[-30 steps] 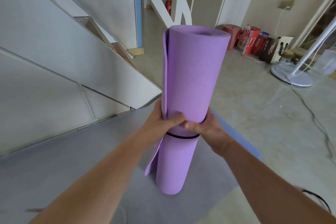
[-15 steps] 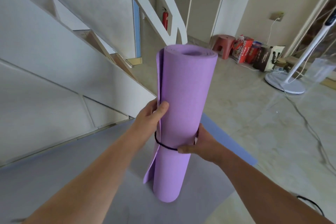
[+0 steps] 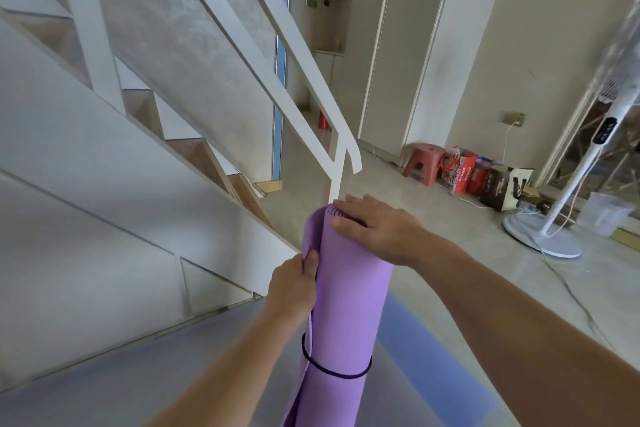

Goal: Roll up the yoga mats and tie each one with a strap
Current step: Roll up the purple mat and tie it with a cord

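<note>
An indoor room with a pale hard floor [image 3: 450, 263] is recorded, bounded on the left by a white staircase [image 3: 194, 152] with a slanted white railing [image 3: 304, 87]. Tall cream cupboards [image 3: 391, 62] are noted along the far wall. At their foot a red stool [image 3: 424, 159] is found, with printed bags [image 3: 462, 177] just beside it. A white fan stand [image 3: 568, 204] is placed at the right, its cable trailing over the floor, and a clear plastic tub [image 3: 604, 213] is set near its base. Two flat mats are laid on the floor side by side, a grey mat [image 3: 173, 367] and a blue mat [image 3: 426, 357]. The purple mat [image 3: 349, 305], rolled into a tube, is held roughly upright at centre, above the grey mat; its lower end is cut off by the frame edge. A black strap [image 3: 339, 373] is looped around the lower part of the roll, with the loose outer flap caught inside the loop. The flap's edge, high on the roll, is gripped by the left hand [image 3: 294, 288], fingers curled behind it and thumb pressed on the front. The right hand [image 3: 374, 229] is laid flat over the top end of the roll, fingers extended across the coiled layers and thumb resting down the side.
</note>
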The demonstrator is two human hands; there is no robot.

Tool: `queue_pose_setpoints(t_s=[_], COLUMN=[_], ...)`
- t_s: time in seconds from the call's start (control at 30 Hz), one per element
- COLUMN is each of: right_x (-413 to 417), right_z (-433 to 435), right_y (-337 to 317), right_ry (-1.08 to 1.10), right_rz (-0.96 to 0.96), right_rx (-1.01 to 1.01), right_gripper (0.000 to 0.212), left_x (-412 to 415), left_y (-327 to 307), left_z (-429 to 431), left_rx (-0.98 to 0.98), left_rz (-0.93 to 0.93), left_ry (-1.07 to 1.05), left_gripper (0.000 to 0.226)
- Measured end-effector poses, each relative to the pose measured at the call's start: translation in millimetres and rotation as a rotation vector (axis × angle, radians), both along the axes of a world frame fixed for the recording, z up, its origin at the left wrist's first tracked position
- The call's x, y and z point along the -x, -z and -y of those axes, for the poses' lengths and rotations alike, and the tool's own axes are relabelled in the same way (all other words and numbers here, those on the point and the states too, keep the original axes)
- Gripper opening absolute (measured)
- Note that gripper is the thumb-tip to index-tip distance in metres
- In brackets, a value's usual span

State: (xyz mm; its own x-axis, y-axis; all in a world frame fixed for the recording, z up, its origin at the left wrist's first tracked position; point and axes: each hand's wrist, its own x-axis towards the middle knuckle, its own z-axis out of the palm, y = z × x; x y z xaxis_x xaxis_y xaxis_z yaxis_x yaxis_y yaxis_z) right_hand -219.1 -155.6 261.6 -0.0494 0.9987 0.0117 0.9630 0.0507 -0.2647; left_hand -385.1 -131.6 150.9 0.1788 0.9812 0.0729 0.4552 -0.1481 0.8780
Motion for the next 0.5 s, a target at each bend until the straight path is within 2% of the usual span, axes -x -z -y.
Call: queue_pose_setpoints(t_s=[0.13, 0.27, 0.4, 0.5], right_x=[10, 10, -4, -5], right_z=[-9, -16, -19, -16], right_y=[-1, 3, 5, 8], right_ry=[0.034, 0.057, 0.097, 0.074], right_rz=[0.028, 0.024, 0.009, -0.036], right_rx=[0.006, -0.006, -0.012, -0.032], right_gripper=[0.063, 0.059, 0.057, 0.052], left_x=[-7, -20, -23, -24], left_y=[-6, -10, -30, -63], left_z=[3, 10, 20, 0], left_rx=[-0.024, -0.044, -0.017, 0.014], left_rz=[-0.035, -0.014, 0.201, 0.403], left_ry=[-0.152, -0.189, -0.019, -0.046], left_gripper=[0.054, 0.05, 0.055, 0.059])
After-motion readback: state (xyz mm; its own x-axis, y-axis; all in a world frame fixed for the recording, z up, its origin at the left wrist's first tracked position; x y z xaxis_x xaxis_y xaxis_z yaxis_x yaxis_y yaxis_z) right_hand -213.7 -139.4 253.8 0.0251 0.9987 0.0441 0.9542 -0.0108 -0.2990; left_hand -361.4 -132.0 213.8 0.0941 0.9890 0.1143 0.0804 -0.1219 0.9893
